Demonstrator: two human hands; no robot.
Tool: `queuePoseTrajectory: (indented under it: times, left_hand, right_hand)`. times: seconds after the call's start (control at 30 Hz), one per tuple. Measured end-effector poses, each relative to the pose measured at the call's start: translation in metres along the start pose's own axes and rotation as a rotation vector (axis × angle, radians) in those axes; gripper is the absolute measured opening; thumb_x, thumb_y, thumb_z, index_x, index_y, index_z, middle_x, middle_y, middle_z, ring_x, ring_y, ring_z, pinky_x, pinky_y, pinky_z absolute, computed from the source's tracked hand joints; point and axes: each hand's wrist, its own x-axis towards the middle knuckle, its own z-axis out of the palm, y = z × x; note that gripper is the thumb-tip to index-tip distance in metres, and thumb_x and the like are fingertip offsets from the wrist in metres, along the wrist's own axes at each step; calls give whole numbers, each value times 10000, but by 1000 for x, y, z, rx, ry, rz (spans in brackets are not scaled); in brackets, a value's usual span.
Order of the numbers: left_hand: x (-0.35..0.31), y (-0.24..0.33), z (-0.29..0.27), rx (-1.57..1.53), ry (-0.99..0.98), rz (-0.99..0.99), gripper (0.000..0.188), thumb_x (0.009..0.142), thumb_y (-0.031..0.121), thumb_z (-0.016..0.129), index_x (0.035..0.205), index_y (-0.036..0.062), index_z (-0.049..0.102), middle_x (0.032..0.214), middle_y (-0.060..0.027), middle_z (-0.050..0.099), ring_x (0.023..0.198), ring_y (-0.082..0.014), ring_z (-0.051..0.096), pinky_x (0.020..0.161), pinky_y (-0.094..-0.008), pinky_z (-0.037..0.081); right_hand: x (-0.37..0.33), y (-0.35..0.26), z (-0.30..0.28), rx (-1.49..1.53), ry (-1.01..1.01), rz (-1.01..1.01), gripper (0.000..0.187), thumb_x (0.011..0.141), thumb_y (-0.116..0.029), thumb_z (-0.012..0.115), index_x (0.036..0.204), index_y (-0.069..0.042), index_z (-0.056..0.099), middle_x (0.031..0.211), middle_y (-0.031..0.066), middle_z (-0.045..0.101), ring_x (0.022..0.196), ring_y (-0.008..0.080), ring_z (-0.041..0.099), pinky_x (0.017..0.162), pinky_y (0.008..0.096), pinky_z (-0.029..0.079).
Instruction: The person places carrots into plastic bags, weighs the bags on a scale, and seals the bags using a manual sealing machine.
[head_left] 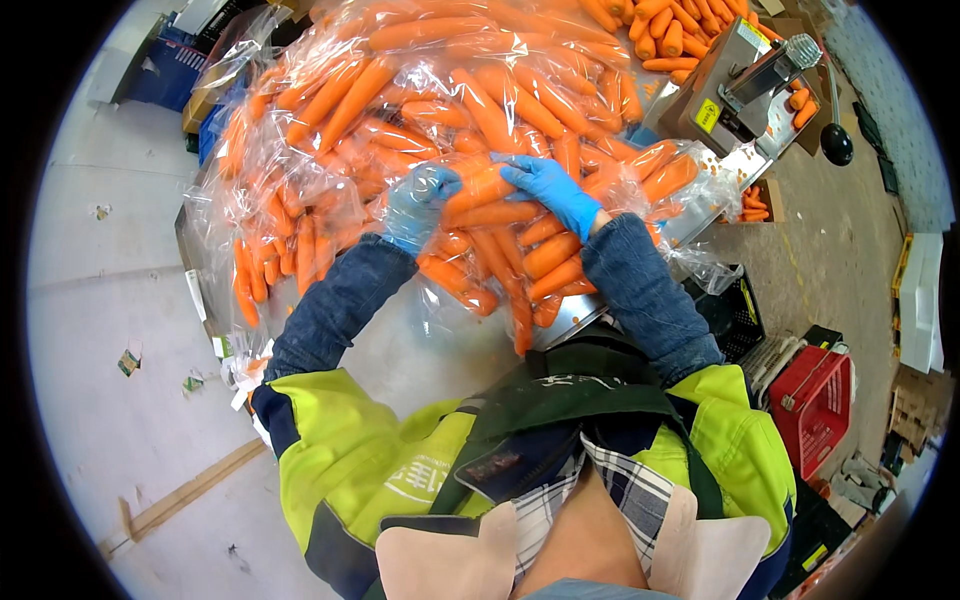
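Observation:
Both my hands wear blue gloves and work at a clear plastic bag of carrots (492, 262) at the near side of a big pile. My left hand (418, 205) is closed on the bag's film, and a glossy layer of plastic partly covers its fingers. A thick carrot (480, 188) lies crosswise between the two hands. Against its right end, the fingers of my right hand (552, 190) are bent and pressed down; the thumb's grip is hidden. Beyond them, bagged carrots (440, 60) are heaped over the work surface.
A metal machine with a black-knobbed lever (740, 95) stands at far right, beside loose carrots (675, 25). On the right floor are a black crate (735, 315) and a red basket (812, 410). Bare metal tabletop (400, 350) shows near my body. Blue boxes (165, 75) sit far left.

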Motion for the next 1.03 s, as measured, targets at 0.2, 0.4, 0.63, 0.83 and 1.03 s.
queuePoseTrajectory:
  times: [0.2,0.4,0.63,0.83,1.03]
  left_hand:
    - [-71,35,-65,457,67,-84,168,892,7,546,1036,22,632,985,-90,634,899,-197,609,817,-290,492]
    - [-286,48,-191,1094,-398,-842,287,873,136,591,1144,44,564,1119,-141,587,1054,-282,556,856,-341,470]
    - [-191,77,-56,60,451,-630,1071,742,174,792,1512,54,58,1455,-176,334,1294,-257,402,919,-326,474]
    - [-47,98,-34,45,551,-283,316,813,161,728,1075,26,614,820,8,597,706,-87,542,669,-228,455]
    - [42,274,57,12,42,-195,154,833,187,722,962,134,658,739,77,567,601,-28,464,515,-186,343]
  right_hand:
    - [11,20,-9,-25,13,-64,386,944,-207,594,1298,-60,557,1176,43,596,971,109,585,779,221,529]
    - [-2,12,1,-188,65,-114,389,925,-158,606,1302,-76,553,1110,59,608,927,113,591,764,232,531]
    - [-51,9,1,-682,360,-570,589,776,-87,731,1329,-113,527,1115,133,564,1021,234,575,894,322,488]
    - [-73,-18,29,-819,112,-661,936,663,-232,843,1453,-115,354,1362,148,454,1264,303,435,1081,378,348]
    - [-79,-65,53,-483,84,-830,1330,552,-394,901,1507,-54,41,1554,151,162,1422,365,186,1166,420,185]
